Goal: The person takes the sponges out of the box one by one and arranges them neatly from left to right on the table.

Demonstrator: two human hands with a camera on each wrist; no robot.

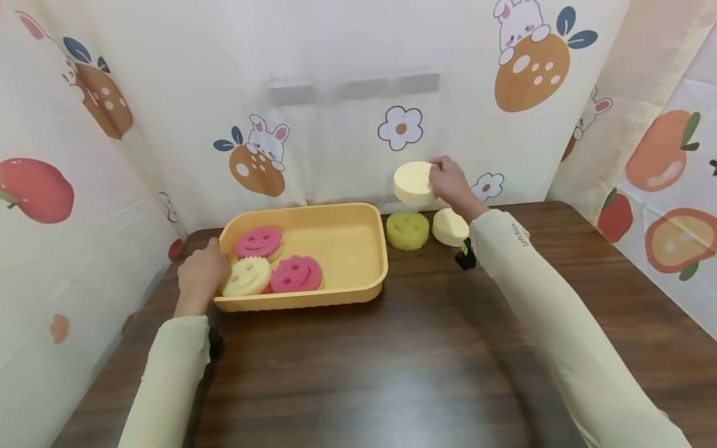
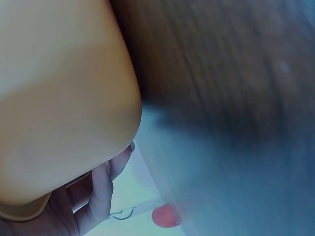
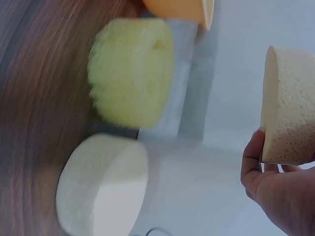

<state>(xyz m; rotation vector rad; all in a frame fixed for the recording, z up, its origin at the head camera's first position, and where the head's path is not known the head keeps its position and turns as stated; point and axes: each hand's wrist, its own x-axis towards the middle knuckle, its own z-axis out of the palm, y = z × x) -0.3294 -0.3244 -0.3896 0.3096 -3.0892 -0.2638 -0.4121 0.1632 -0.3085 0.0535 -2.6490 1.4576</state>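
My right hand (image 1: 452,185) pinches a plain cream round sponge (image 1: 414,182) by its edge, raised above the table near the back curtain. The right wrist view shows the pores in this sponge's (image 3: 295,105) side and the thumb at its rim. Below it on the table sit a yellow-green smiley sponge (image 1: 407,231) and another cream round sponge (image 1: 450,228). My left hand (image 1: 204,274) grips the left end of a yellow tray (image 1: 342,249), its fingers curled against the outer wall. Inside the tray's left half lie two pink smiley sponges (image 1: 297,274) and a cream smiley sponge (image 1: 246,276).
A dark wood-grain table (image 1: 358,367) carries everything. Behind it, a white curtain (image 1: 336,137) with rabbit and fruit prints hangs close to the tray's back rim, and printed cloth also closes off both sides. A black strap (image 1: 466,255) hangs at my right wrist.
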